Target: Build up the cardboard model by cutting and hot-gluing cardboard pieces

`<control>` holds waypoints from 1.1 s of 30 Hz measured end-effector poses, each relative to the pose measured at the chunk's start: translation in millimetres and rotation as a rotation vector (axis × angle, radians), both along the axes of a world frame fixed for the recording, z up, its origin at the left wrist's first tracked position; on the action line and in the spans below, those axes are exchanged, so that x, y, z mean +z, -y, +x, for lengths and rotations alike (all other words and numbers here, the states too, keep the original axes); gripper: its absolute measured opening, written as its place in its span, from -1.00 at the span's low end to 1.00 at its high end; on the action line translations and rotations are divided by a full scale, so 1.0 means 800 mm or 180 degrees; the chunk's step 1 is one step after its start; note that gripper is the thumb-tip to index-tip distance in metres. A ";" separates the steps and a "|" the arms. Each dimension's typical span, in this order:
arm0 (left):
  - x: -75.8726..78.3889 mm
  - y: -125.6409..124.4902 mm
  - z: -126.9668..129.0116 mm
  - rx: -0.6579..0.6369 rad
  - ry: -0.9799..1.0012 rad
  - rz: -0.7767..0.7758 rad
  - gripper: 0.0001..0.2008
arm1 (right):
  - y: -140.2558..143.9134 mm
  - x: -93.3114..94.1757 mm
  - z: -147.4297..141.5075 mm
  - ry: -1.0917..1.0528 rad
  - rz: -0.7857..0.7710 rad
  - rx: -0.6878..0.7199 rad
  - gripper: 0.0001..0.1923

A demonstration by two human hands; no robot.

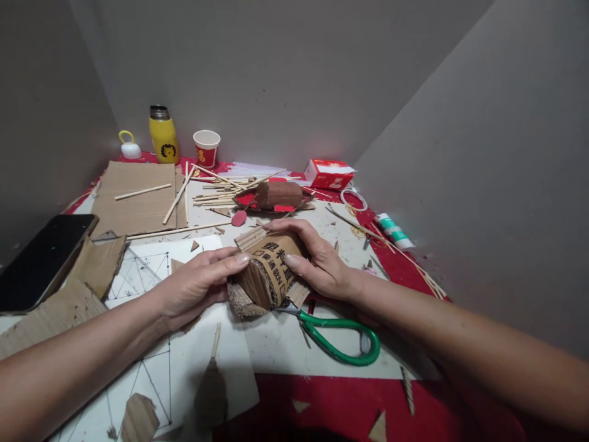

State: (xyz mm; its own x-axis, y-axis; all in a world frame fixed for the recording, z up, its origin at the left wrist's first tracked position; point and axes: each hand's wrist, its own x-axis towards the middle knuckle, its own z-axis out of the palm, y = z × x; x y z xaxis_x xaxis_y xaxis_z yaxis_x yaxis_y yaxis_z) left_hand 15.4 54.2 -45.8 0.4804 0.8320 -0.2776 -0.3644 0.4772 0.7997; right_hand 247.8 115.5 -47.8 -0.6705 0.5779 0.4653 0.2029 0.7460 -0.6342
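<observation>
Corrugated cardboard roll (269, 273) (printed black) between left hand (196, 285) and right hand (322, 264).

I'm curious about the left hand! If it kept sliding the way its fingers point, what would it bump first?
The left hand would meet the cardboard piece first; its fingertips already touch it.

Scissors (340, 337) blades hidden under cardboard roll (267, 273); phone (41, 261) cut by left edge.

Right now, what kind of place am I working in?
Probably a home craft corner set against bare walls. The red-covered table is strewn with cardboard scraps and thin wooden sticks, green-handled scissors lie near the front edge, and both hands hold a rolled cardboard piece.
</observation>
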 end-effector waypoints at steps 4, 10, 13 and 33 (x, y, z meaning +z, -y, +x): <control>0.011 0.009 -0.006 -0.0020 0.0481 -0.0154 -0.57 | 0.001 0.023 -0.008 -0.0258 -0.0060 0.0232 -0.58; 0.037 0.019 -0.001 -0.0151 0.0944 -0.0300 -0.39 | -0.004 0.045 -0.019 -0.0606 -0.0025 0.0644 -0.52; 0.044 0.025 0.008 -0.0045 0.0847 -0.0150 -0.32 | -0.006 0.050 -0.023 -0.0677 0.0194 0.0760 -0.52; 0.096 0.032 0.005 0.0914 0.0475 0.0543 -0.45 | 0.088 0.088 0.001 -0.1121 0.1186 -0.0878 -0.85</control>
